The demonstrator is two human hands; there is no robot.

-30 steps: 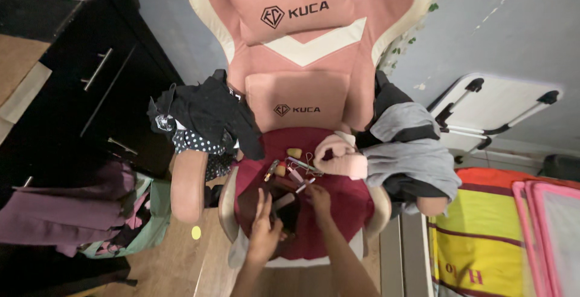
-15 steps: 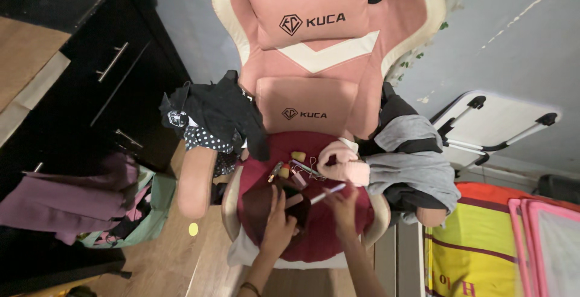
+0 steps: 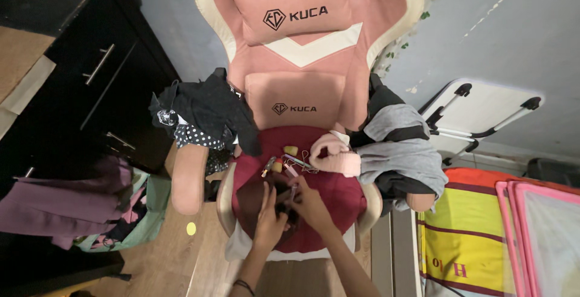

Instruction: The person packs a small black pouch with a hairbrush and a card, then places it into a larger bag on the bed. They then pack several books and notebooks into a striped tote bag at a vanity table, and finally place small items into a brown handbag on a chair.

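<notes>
A pink and cream chair (image 3: 302, 43) has a red cloth (image 3: 338, 191) over its seat. My left hand (image 3: 267, 219) rests on a dark brown pouch (image 3: 251, 197) lying on that cloth. My right hand (image 3: 308, 203) pinches a thin pink pen-like stick (image 3: 292, 192) and holds its tip at the pouch's opening, close against my left fingers. Behind the pouch lie several small items (image 3: 289, 163): clips, a small tube and yellow bits.
A pink knitted piece (image 3: 334, 155) lies on the seat's right. Black clothes (image 3: 205, 112) hang over the left armrest and grey ones (image 3: 402, 146) over the right. A black cabinet (image 3: 90, 91) stands left; a folded white table (image 3: 483, 112) and bright mats (image 3: 483, 236) right.
My right hand lifted the thin stick off the seat, swung it out to the right, then brought it back left to the pouch's opening. My left hand stayed on the pouch.
</notes>
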